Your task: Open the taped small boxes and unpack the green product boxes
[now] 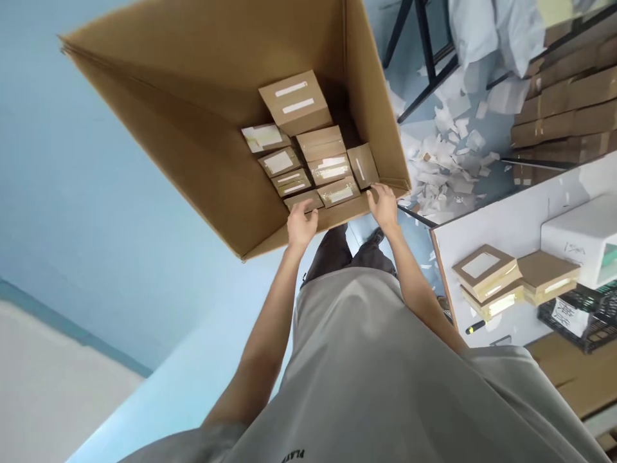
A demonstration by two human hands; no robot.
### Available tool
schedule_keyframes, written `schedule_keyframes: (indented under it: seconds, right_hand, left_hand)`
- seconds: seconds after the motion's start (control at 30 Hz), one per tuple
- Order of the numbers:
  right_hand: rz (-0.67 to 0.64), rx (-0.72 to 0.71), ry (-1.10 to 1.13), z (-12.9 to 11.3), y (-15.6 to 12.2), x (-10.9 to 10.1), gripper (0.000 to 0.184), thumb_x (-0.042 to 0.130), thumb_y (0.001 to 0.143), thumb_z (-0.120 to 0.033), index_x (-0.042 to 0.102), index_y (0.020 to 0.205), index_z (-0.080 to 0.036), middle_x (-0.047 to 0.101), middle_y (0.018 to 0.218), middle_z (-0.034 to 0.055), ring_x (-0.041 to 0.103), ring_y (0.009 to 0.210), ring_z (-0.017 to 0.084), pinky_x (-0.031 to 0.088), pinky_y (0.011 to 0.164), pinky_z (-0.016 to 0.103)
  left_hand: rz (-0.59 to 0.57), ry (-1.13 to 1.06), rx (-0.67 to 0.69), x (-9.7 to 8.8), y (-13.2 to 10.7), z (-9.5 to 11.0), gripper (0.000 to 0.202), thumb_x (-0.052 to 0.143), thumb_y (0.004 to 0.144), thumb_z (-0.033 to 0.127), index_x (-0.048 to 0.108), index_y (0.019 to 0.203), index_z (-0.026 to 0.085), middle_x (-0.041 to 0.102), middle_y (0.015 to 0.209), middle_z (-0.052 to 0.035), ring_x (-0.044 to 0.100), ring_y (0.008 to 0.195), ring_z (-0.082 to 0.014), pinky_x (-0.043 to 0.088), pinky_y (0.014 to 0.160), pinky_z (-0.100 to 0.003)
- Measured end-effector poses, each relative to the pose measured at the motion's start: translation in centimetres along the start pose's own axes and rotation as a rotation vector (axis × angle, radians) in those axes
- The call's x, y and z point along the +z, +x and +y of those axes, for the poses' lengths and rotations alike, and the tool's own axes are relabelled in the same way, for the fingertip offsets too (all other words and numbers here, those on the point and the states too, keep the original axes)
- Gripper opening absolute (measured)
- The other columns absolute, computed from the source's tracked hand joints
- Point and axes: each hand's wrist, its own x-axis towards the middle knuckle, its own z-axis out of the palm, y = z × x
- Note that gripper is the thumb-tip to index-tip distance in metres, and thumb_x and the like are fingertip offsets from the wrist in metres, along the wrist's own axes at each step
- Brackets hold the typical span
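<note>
A large open cardboard carton (pixel 202 154) stands in front of me, with several small brown boxes packed at its bottom. My left hand (pixel 301 226) reaches over the near rim, thumb and fingers apart, close to a small cardboard box (pixel 304 200) in the nearest row. Over the same rim on the right is my right hand (pixel 384 206). Its fingers are spread and lie near a small upright box (pixel 363 166); whether they touch it or the carton wall I cannot tell. Neither hand visibly holds anything. A bigger box (pixel 295 103) with two white labels sits farther back.
On the right, a white table (pixel 446 257) bears stacked small boxes (pixel 484 273), a yellow-and-black cutter (pixel 475 327), a white bin (pixel 578 238) and a black crate (pixel 569 315). Scraps of paper (pixel 448 167) litter the floor beneath black metal legs (pixel 427 38). Brown cartons (pixel 569 116) are stacked beyond.
</note>
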Motion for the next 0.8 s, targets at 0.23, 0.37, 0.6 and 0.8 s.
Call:
schedule_keyframes:
  seconds: [0.23, 0.37, 0.6, 0.8]
  right_hand:
    - [0.134, 0.316, -0.211, -2.7, 0.7, 4.6, 0.035, 0.056, 0.121, -0.03, 0.088, 0.129, -0.018, 0.087, 0.14, 0.02, 0.076, 0.132, 0.034, 0.052, 0.118, 0.048]
    - [0.184, 0.332, -0.259, -2.8, -0.4, 4.6, 0.031, 0.059, 0.119, -0.03, 0.088, 0.12, -0.021, 0.09, 0.131, 0.0158, 0.077, 0.124, 0.032, 0.051, 0.112, 0.045]
    - [0.28, 0.248, -0.34, -2.3, -2.0, 4.6, 0.032, 0.059, 0.119, -0.035, 0.087, 0.107, -0.023, 0.092, 0.112, 0.0115, 0.079, 0.106, 0.029, 0.05, 0.099, 0.042]
    - [0.302, 0.223, -0.338, -2.9, -2.6, 4.9, 0.027, 0.063, 0.118, -0.034, 0.085, 0.106, -0.025, 0.091, 0.108, 0.0093, 0.078, 0.102, 0.028, 0.048, 0.095, 0.041]
  left_hand:
    - [-0.23, 0.052, -0.055, 4.0, 10.8, -7.0, 0.074, 0.08, 0.103, 0.024, 0.058, 0.171, 0.007, 0.057, 0.179, -0.0304, 0.053, 0.173, -0.0417, 0.038, 0.148, -0.056]
    - [-0.459, 0.044, -0.031, 10.9, 15.7, -8.0, 0.082, 0.086, 0.103, 0.028, 0.056, 0.178, 0.013, 0.043, 0.193, -0.0308, 0.043, 0.182, -0.0416, 0.033, 0.15, -0.061]
    - [-0.663, 0.159, -0.003, 18.8, 17.8, -8.6, 0.111, 0.081, 0.1, 0.021, 0.026, 0.196, 0.009, 0.011, 0.205, -0.0244, 0.007, 0.192, -0.0468, 0.008, 0.155, -0.067]
    - [-0.534, 0.364, 0.062, 20.6, 20.5, -11.1, 0.121, 0.079, 0.103, 0.026, 0.006, 0.198, 0.008, -0.004, 0.205, -0.0278, 0.019, 0.189, -0.0515, 0.03, 0.149, -0.073]
